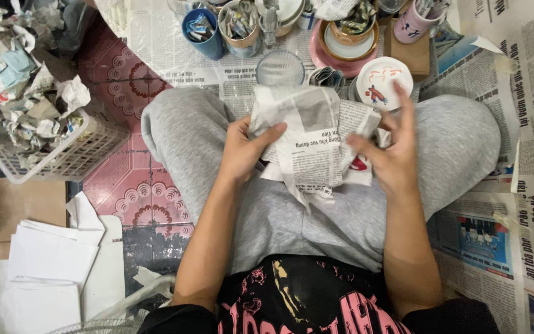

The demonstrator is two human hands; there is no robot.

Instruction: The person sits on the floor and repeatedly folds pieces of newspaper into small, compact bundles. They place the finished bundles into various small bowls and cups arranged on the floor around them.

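Observation:
I sit cross-legged in grey trousers and hold a bundle wrapped in newspaper [309, 139] over my lap. My left hand [242, 151] grips its left side, thumb laid across the paper. My right hand [389, 154] presses the right side with fingers spread upward, and a bit of red and white shows under the paper by that palm. What is inside the wrap is hidden.
A white plate with red painting [383, 80] lies just beyond my right hand, a clear glass [280, 67] and several cups stuffed with paper [204, 28] farther ahead. A white basket of crumpled paper [63, 154] stands left, white sheets [50, 253] below it, newspapers [526, 124] spread right.

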